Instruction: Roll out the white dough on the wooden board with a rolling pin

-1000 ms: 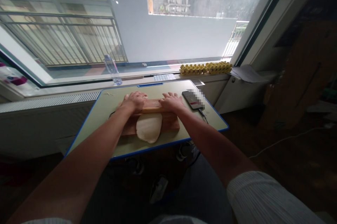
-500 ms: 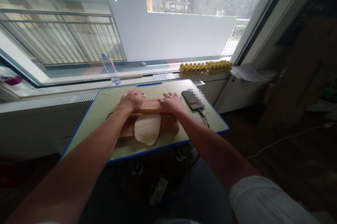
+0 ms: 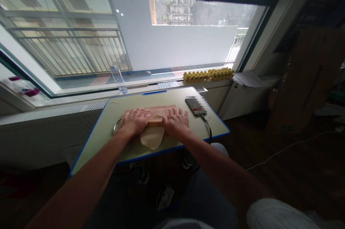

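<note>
Change: rolling pin [image 3: 155, 123] now sits nearer the person, across the middle part of the dough [image 3: 152, 138]; half a second ago it lay along the dough's far edge, and now a small flap shows beyond it. Camera also tips up, more window frame in view. Reads as a rolling stroke pulled inward, pressure probably on the sheet's middle. Left hand [image 3: 136, 120] and right hand [image 3: 176, 121] lie over the pin's two ends, fingers fairly open, stretched forward and slightly spread, resting on it rather than wrapped round; undersides hidden. Dough lies on the wooden board [image 3: 161, 108], on the blue-edged table [image 3: 194, 125]; its near end seems to reach past the board's near edge. Text: nothing readable. Phone [image 3: 194, 110] screen is mostly pixelated, bottle [image 3: 118, 80] label too small, gridded sheet [image 3: 167, 84] on the sill illegible, cardboard [image 3: 304, 78] too dark.
</note>
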`<state>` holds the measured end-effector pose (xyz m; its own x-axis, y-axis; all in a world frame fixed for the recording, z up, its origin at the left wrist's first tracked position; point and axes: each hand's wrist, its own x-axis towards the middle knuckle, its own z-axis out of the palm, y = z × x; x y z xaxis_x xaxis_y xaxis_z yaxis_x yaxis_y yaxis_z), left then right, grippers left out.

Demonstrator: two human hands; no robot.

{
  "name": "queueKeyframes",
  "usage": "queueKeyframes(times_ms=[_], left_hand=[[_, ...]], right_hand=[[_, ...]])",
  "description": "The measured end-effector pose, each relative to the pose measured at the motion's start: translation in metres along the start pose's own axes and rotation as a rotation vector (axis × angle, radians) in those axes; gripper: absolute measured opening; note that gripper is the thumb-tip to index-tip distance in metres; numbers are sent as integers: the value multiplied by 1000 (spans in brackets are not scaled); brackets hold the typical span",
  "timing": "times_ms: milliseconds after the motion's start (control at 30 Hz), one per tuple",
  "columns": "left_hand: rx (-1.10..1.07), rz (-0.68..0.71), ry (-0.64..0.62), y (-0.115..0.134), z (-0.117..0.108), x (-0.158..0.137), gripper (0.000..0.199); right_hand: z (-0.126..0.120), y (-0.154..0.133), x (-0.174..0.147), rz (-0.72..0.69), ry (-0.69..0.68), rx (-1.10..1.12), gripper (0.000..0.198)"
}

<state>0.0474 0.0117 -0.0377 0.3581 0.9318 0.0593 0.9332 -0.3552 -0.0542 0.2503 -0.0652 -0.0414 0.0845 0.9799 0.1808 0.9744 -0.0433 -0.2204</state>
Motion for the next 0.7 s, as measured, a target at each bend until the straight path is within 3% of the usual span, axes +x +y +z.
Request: queueKeyframes(times_ms=[167,300,700], left_hand=[[19,-29,41,6,3,-45,67],[8,-23,42,8,4,-62,68],[-22,-81,-2,9,-3,-16,63]], right_hand=[[6,-5,-37,-9,34,37,73],[9,-7,-51,-2,56,50,74],[4,-1,-12,-18,47,-16,71]])
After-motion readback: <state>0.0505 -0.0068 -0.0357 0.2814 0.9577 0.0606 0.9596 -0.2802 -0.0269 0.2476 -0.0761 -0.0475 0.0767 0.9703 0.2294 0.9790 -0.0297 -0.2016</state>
